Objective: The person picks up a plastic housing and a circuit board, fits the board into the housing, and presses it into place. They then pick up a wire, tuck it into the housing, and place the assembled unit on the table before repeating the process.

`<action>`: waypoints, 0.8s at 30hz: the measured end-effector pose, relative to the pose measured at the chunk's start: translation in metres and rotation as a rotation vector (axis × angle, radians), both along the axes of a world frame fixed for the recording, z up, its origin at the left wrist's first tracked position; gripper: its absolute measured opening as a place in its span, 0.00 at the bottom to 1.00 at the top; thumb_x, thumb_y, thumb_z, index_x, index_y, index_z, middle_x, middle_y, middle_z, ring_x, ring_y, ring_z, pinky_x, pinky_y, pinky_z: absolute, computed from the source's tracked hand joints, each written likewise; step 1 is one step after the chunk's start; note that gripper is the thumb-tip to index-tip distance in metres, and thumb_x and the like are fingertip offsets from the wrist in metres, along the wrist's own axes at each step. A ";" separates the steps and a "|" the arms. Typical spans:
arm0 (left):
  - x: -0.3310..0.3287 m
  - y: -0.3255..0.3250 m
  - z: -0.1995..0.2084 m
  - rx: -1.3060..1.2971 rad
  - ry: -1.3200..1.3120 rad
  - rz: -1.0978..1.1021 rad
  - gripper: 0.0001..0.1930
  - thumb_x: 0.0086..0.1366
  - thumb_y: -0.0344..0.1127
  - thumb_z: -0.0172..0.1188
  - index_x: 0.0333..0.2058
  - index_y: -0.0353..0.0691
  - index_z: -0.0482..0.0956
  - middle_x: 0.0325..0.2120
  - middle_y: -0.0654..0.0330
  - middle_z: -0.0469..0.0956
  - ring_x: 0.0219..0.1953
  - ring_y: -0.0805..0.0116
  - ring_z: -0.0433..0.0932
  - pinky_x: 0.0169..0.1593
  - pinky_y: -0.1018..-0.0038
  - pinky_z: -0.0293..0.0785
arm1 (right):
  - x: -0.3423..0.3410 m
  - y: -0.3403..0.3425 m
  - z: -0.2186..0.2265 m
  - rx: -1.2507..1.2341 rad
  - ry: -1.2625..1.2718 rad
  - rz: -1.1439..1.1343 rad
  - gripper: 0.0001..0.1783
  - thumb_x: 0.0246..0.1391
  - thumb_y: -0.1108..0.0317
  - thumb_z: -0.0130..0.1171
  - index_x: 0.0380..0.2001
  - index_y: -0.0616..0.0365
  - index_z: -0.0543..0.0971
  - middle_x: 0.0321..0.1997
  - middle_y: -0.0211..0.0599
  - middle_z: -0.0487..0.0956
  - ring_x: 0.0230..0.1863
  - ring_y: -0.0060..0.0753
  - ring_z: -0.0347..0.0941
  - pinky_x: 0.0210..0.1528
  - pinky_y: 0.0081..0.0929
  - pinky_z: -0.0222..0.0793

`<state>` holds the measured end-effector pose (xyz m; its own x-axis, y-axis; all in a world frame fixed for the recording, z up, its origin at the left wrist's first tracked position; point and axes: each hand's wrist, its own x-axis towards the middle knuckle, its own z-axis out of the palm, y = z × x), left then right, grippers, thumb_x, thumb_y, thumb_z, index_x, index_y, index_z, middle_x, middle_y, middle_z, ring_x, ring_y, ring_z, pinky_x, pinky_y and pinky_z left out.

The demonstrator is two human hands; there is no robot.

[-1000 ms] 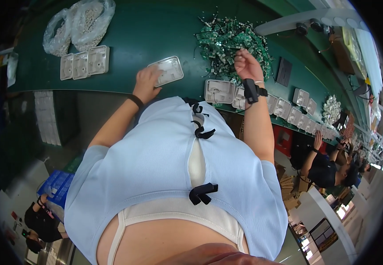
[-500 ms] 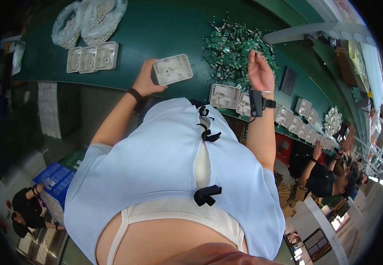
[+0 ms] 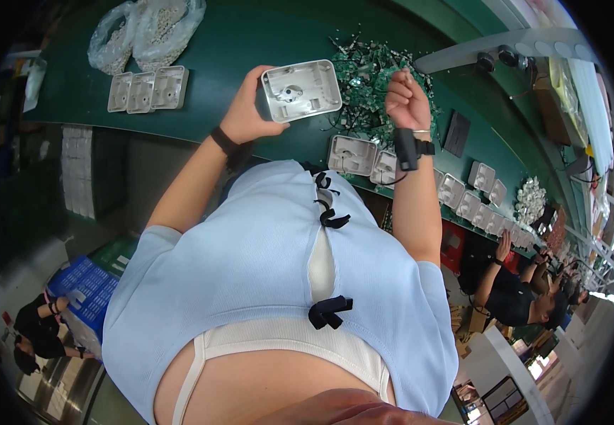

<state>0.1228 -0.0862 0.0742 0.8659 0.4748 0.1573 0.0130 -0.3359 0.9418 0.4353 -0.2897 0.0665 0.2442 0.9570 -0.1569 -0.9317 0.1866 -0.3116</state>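
My left hand (image 3: 250, 113) is closed around the left end of a white rectangular plastic housing (image 3: 307, 103), tilted so that its hollow inside shows. Moulded posts and a small round dark-centred part are visible in it. At the edge of a heap of green circuit boards with wires (image 3: 367, 92), my right hand (image 3: 409, 103) is raised, palm up, with fingers curled and tips pinched together. Whatever the fingertips hold, if anything, is too small to make out. Just below the heap, another white housing (image 3: 351, 154) lies at the table's near edge.
Three white housings (image 3: 140, 93) stand in a row at the left, below clear bags of small pale parts (image 3: 162, 35). A dark flat block (image 3: 457, 133) lies right of the heap. More housings (image 3: 468, 204) line the green table (image 3: 243, 42) toward co-workers (image 3: 512, 290) at the right.
My left hand has lifted the housing nearer and moved it right, toward the boards. My right hand has shifted slightly left, and its fingers are more curled.
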 end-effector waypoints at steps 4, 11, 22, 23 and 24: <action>0.003 -0.007 0.006 -0.023 -0.011 0.003 0.53 0.40 0.31 0.76 0.66 0.39 0.57 0.61 0.53 0.68 0.65 0.60 0.67 0.70 0.64 0.59 | 0.001 0.000 -0.004 -0.688 -0.222 -0.029 0.05 0.67 0.74 0.55 0.44 0.60 0.76 0.41 0.33 0.76 0.28 0.18 0.66 0.26 0.15 0.63; 0.004 -0.017 0.022 0.026 -0.038 0.038 0.52 0.40 0.31 0.76 0.66 0.39 0.58 0.60 0.54 0.68 0.63 0.60 0.69 0.68 0.64 0.62 | -0.035 -0.013 0.037 -0.111 -0.235 -0.188 0.03 0.64 0.76 0.57 0.40 0.60 0.78 0.39 0.37 0.81 0.34 0.26 0.75 0.37 0.21 0.73; 0.035 -0.051 0.085 0.127 -0.045 0.035 0.50 0.41 0.32 0.76 0.65 0.39 0.60 0.59 0.55 0.68 0.59 0.61 0.72 0.64 0.63 0.68 | -0.127 -0.005 0.094 -0.192 -1.619 -0.554 0.07 0.53 0.83 0.66 0.35 0.63 0.83 0.40 0.39 0.85 0.41 0.31 0.81 0.43 0.24 0.76; 0.036 -0.053 0.088 0.127 -0.040 0.029 0.50 0.41 0.32 0.76 0.65 0.39 0.60 0.59 0.54 0.68 0.59 0.60 0.72 0.64 0.63 0.69 | -0.127 -0.006 0.095 -0.171 -1.682 -0.550 0.08 0.51 0.84 0.67 0.35 0.63 0.84 0.40 0.39 0.86 0.41 0.32 0.81 0.43 0.24 0.77; 0.037 -0.055 0.091 0.126 -0.035 0.024 0.50 0.41 0.32 0.76 0.65 0.39 0.60 0.59 0.54 0.67 0.59 0.60 0.72 0.64 0.63 0.69 | -0.126 -0.008 0.095 -0.170 -1.682 -0.552 0.08 0.51 0.84 0.67 0.35 0.63 0.84 0.40 0.39 0.86 0.41 0.32 0.81 0.43 0.24 0.77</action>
<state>0.1602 -0.1416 0.1648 0.8475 0.4698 0.2470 -0.0094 -0.4520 0.8920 0.3092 -0.2976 0.1618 0.4868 0.7175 0.4982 0.5359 0.2051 -0.8190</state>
